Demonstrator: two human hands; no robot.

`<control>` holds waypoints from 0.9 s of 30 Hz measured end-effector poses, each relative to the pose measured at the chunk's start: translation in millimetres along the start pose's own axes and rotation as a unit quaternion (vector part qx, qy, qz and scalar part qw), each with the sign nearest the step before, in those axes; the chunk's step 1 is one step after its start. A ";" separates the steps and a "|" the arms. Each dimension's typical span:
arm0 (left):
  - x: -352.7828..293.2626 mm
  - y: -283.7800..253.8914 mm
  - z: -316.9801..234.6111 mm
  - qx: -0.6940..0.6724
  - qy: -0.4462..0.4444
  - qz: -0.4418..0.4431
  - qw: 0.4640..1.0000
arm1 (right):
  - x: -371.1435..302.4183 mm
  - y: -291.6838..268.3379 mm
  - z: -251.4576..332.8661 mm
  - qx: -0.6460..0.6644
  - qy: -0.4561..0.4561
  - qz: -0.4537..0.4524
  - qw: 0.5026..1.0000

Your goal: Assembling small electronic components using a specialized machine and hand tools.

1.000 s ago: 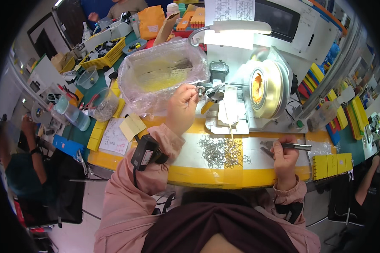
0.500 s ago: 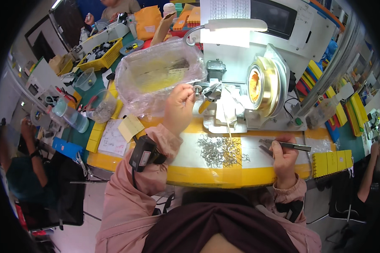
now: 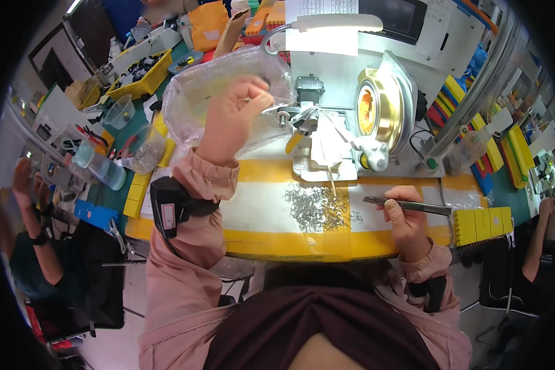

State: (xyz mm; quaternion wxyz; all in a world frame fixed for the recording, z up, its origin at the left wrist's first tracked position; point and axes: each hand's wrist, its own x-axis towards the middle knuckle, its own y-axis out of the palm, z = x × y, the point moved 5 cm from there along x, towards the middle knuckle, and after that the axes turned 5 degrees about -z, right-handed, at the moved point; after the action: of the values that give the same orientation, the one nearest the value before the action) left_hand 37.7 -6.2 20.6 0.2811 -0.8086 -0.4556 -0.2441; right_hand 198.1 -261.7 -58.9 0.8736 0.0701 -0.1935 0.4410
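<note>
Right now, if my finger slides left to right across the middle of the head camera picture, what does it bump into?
Clear bottle → left hand → pile of small metal bits → right hand, gripping a dark metal tool → yellow notched block.

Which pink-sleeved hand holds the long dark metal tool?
The right hand holds the long dark metal tool; the left hand, raised before the transparent plastic sheeting, does not.
</note>
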 end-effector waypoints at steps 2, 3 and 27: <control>10.2 16.1 -14.4 -0.163 -0.120 0.065 0.977 | 2.7 12.6 15.9 0.035 0.006 0.044 0.998; 13.6 18.7 -19.9 -0.163 -0.121 0.069 0.977 | 5.2 21.1 23.3 0.035 0.008 0.040 0.999; 13.5 44.5 -37.4 -0.224 -0.030 0.122 0.966 | 80.2 98.2 17.5 -0.112 -0.219 -0.125 0.961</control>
State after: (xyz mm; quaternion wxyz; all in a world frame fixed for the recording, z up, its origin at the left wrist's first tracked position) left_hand 77.7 -42.4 46.0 0.1063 -0.9073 -0.2953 -0.2797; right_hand 157.9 -148.1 -15.6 0.8601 0.0907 -0.4179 0.2780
